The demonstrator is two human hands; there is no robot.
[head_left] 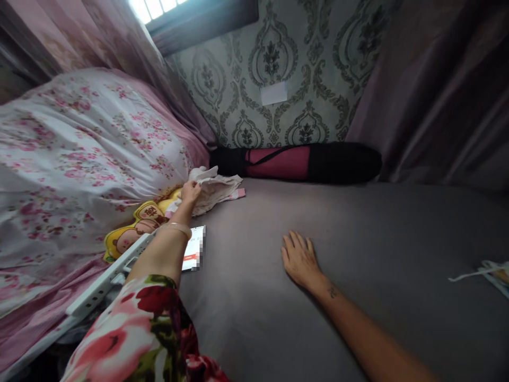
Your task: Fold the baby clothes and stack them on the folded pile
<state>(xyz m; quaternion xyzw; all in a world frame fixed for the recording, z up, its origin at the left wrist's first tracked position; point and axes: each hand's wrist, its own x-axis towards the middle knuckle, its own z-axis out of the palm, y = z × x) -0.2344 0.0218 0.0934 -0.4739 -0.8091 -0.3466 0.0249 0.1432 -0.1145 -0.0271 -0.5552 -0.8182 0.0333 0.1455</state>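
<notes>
My left hand (191, 191) reaches far forward, its fingers closed on the edge of a crumpled white cloth (217, 190). The cloth lies bunched on the grey bed sheet (254, 297), its near edge partly hidden by the hand. A small pink-and-white piece (239, 193) shows from under its right side. My right hand (300, 260) rests palm down on the sheet, fingers spread, holding nothing. Below my left forearm lies a phone (193, 249) with a lit screen, partly covered by the arm. Beside that arm is a yellow cartoon cushion (135, 231).
A long black and maroon bag (294, 163) lies against the patterned wall (274, 58). Floral bedding (87, 159) is heaped at the left, near a white power strip (103, 281). At the right edge sits an item with a white cord (469, 273). Curtains hang on both sides.
</notes>
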